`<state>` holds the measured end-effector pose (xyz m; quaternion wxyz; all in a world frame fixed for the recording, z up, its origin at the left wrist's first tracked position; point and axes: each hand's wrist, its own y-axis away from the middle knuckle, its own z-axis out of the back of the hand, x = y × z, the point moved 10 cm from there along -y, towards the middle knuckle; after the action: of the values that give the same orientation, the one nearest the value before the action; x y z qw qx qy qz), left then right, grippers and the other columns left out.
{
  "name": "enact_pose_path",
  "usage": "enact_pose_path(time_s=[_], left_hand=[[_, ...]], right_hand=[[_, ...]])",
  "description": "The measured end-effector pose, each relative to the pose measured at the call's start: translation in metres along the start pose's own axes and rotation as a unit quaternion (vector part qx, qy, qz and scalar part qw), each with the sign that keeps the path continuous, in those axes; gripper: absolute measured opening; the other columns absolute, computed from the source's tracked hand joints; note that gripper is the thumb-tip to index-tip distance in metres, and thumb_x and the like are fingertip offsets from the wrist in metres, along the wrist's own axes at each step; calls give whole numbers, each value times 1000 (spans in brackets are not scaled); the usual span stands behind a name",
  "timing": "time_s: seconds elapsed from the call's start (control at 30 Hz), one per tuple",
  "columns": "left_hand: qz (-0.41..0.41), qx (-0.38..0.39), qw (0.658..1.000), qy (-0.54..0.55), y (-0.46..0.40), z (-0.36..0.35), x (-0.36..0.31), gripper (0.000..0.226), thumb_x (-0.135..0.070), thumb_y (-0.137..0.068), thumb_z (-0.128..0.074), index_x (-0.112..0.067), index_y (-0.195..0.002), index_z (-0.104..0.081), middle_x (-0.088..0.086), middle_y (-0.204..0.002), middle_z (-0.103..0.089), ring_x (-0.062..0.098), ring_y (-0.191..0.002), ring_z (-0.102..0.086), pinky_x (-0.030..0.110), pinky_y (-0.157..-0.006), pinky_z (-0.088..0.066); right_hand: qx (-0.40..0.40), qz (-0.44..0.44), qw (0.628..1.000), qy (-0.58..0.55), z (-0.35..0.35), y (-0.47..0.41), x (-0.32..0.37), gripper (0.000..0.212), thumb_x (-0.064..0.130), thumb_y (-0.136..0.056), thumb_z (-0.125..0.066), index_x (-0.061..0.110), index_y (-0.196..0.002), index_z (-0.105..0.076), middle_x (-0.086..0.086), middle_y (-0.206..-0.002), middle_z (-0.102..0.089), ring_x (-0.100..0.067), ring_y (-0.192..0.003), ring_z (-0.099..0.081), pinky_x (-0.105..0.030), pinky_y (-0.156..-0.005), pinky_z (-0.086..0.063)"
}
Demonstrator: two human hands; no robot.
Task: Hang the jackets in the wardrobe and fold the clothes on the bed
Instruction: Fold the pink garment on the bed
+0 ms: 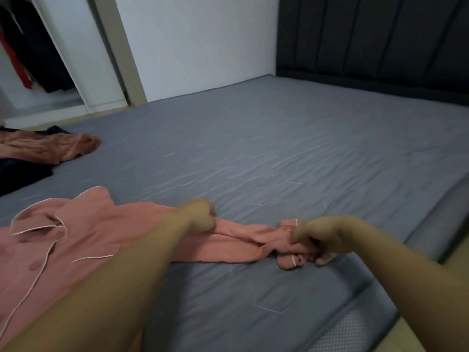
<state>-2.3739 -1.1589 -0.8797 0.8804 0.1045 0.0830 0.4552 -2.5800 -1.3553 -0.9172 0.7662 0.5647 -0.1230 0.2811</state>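
Observation:
A pink pyjama shirt with white piping lies collar-up on the grey bed at the lower left. Its long sleeve stretches to the right across the sheet. My left hand grips the sleeve near the shoulder, fingers curled into a fist. My right hand grips the bunched cuff end of the sleeve. Both hands are blurred.
A crumpled orange-brown garment and dark navy clothes lie at the bed's left edge. An open wardrobe with hanging dark and red clothes stands at the top left. A dark padded headboard closes the far right.

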Motion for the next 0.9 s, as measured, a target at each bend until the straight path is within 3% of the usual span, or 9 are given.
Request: enact_pose_path(time_s=[0.13, 0.27, 0.37, 0.43, 0.53, 0.6, 0.67, 0.77, 0.9], left_hand=[[-8, -50, 991, 127, -3, 26, -5, 10, -16, -96, -48, -19, -87, -50, 15, -108, -63, 21, -89, -51, 26, -71, -34], [18, -166, 967, 194, -15, 52, -7, 13, -23, -101, -44, -18, -88, -44, 13, -102, -59, 27, -94, -52, 32, -78, -35], [69, -224, 971, 49, -15, 48, -16, 18, -28, -95, -45, -22, -112, -48, 9, -124, -53, 30, -117, -45, 42, -102, -31], [54, -226, 973, 3, -12, 28, -31, 39, -38, -93, -45, -26, -130, -42, 8, -139, -40, 28, -130, -33, 50, -111, -20], [-7, -153, 988, 29, -11, -18, -59, 55, -59, -95, -27, -35, -145, -25, 4, -158, -14, 23, -147, -7, 60, -115, 6], [-48, -129, 990, 26, -5, -41, -79, 70, -72, -88, -11, -39, -150, -11, -1, -161, -5, 17, -148, 2, 63, -112, 15], [-76, -146, 986, 12, 3, -49, -91, 79, -77, -82, -6, -39, -151, -1, -3, -161, -1, 12, -147, 6, 64, -110, 18], [-68, -152, 986, 16, 5, -48, -93, 84, -81, -78, -8, -42, -151, 8, -7, -162, 5, 11, -146, 11, 66, -108, 18], [-21, -99, 994, 44, -2, -46, -87, 97, -91, -70, -11, -43, -152, 9, -11, -163, 15, 16, -149, 16, 68, -107, 18]], right_hand=[[44, 177, 967, -179, 3, 6, 49, 43, -5, -81, -47, 20, -112, -62, -16, -93, -69, -28, -72, -65, -31, -57, -50], [-219, 320, 845, -368, 116, 29, 68, 38, -19, -72, -40, 14, -84, -53, -12, -66, -53, -25, -52, -48, -25, -40, -41], [-376, 299, 759, -439, 167, 24, 34, 27, -10, -81, -47, 16, -87, -52, -8, -62, -50, -21, -57, -48, -16, -41, -39], [-416, 206, 809, -360, 164, -2, 11, 14, 9, -88, -51, 9, -100, -58, -14, -78, -56, -25, -76, -54, -20, -61, -49], [-329, 91, 902, -265, 125, -43, -8, 65, 52, -87, -57, 1, -127, -57, -19, -127, -58, -33, -116, -57, -43, -101, -46], [-311, 76, 930, -180, 114, -45, -3, 67, 49, -83, -67, 2, -130, -56, -18, -127, -60, -32, -108, -60, -39, -90, -50], [-265, 59, 952, -143, 105, -46, 4, 41, 26, -84, -70, 5, -118, -58, -13, -98, -62, -25, -79, -58, -32, -62, -48], [-230, 60, 954, -181, 103, -41, 11, 22, 7, -90, -61, 7, -111, -56, -12, -86, -57, -23, -70, -56, -34, -52, -53], [-302, 134, 896, -297, 134, -31, 7, 38, 8, -98, -44, -7, -133, -47, -28, -130, -54, -38, -110, -59, -45, -87, -52]])
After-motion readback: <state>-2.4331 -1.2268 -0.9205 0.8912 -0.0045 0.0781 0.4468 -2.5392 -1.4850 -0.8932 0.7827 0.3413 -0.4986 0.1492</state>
